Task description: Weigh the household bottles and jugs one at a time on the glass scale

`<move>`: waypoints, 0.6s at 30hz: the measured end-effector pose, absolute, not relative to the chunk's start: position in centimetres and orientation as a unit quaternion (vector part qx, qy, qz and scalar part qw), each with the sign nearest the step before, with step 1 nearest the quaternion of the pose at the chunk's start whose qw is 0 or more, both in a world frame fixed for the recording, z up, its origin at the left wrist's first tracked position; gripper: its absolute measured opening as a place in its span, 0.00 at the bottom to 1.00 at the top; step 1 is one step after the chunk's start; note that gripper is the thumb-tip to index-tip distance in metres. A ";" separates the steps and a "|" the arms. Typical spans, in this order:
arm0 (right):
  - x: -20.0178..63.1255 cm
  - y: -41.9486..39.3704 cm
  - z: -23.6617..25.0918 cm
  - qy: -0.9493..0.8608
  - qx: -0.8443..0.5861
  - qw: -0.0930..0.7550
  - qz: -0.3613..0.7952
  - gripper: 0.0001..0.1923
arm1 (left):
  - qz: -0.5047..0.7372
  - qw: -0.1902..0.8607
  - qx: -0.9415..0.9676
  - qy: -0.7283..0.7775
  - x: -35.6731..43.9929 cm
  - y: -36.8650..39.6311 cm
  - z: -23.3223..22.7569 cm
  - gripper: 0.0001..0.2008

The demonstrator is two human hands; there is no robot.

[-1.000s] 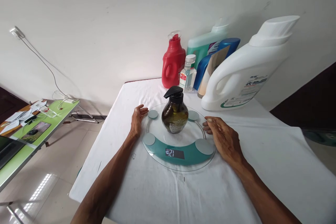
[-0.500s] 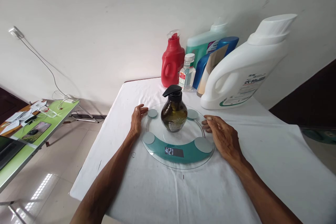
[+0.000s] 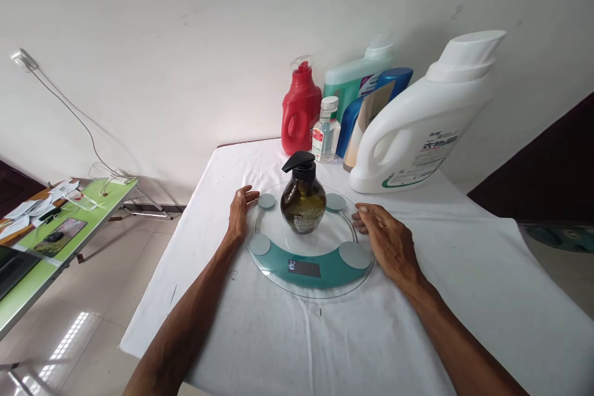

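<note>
A round glass scale (image 3: 278, 272) with a teal band and a small display lies on the white tablecloth. A dark brown pump bottle (image 3: 303, 201) with a black pump top stands upright at its middle. My left hand (image 3: 239, 213) rests flat against the scale's left rim, fingers apart. My right hand (image 3: 387, 241) lies palm down against the right rim, fingers loosely curled. Neither hand holds anything.
Behind the scale stand a red jug (image 3: 299, 111), a small clear bottle (image 3: 326, 131), a teal jug (image 3: 355, 77), a blue bottle (image 3: 366, 105) and a large white detergent jug (image 3: 420, 127). A green side table (image 3: 55, 241) with papers stands at the left, past the table's edge.
The view has shifted slightly, so everything sits a little further left. Both hands stay at the scale's rim. The display's digits read fainter now.
</note>
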State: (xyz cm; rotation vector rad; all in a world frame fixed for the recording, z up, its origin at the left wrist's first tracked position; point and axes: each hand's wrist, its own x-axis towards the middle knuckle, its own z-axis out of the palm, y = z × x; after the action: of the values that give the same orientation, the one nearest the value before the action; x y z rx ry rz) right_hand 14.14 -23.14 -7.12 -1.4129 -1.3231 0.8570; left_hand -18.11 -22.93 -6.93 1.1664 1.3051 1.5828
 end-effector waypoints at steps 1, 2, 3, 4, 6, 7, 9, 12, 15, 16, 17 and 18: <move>14.1 -23.1 -7.1 -0.544 -0.582 0.490 0.353 0.27 | 0.619 0.379 0.460 0.511 -18.1 -22.9 -7.0 0.41; 14.1 -23.2 -7.1 -0.543 -0.584 0.489 0.354 0.27 | 0.617 0.377 0.465 0.510 -18.2 -23.0 -7.0 0.41; 14.1 -23.2 -7.1 -0.542 -0.586 0.488 0.354 0.27 | 0.616 0.376 0.469 0.509 -18.2 -23.0 -7.1 0.40; 14.1 -23.2 -7.0 -0.542 -0.587 0.487 0.354 0.27 | 0.615 0.374 0.473 0.508 -18.2 -23.0 -7.1 0.40; 14.1 -23.2 -6.9 -0.543 -0.588 0.483 0.355 0.28 | 0.615 0.371 0.478 0.505 -18.2 -23.0 -7.1 0.39; 14.1 -23.3 -6.9 -0.545 -0.587 0.481 0.356 0.28 | 0.615 0.371 0.480 0.504 -18.3 -23.0 -7.2 0.39; 14.1 -23.3 -6.8 -0.547 -0.587 0.479 0.356 0.27 | 0.615 0.371 0.481 0.503 -18.3 -22.9 -7.2 0.39; 14.1 -23.4 -6.6 -0.546 -0.587 0.478 0.360 0.27 | 0.615 0.372 0.483 0.501 -18.3 -22.9 -7.2 0.38; 14.1 -23.5 -6.4 -0.541 -0.585 0.478 0.370 0.27 | 0.613 0.372 0.483 0.503 -18.4 -22.9 -7.3 0.38; 14.1 -23.5 -6.4 -0.541 -0.584 0.477 0.372 0.27 | 0.613 0.372 0.483 0.504 -18.4 -22.9 -7.3 0.38; 14.1 -23.5 -6.4 -0.540 -0.584 0.477 0.374 0.27 | 0.612 0.371 0.483 0.505 -18.4 -22.9 -7.3 0.38; 14.1 -23.5 -6.3 -0.541 -0.583 0.477 0.374 0.27 | 0.612 0.370 0.483 0.506 -18.4 -22.9 -7.3 0.38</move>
State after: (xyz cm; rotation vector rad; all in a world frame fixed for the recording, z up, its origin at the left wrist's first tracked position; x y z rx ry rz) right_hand 14.06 -23.50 -6.35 -1.4256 -1.3217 0.9140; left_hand -18.37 -22.94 -7.29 1.2395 1.2981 1.5692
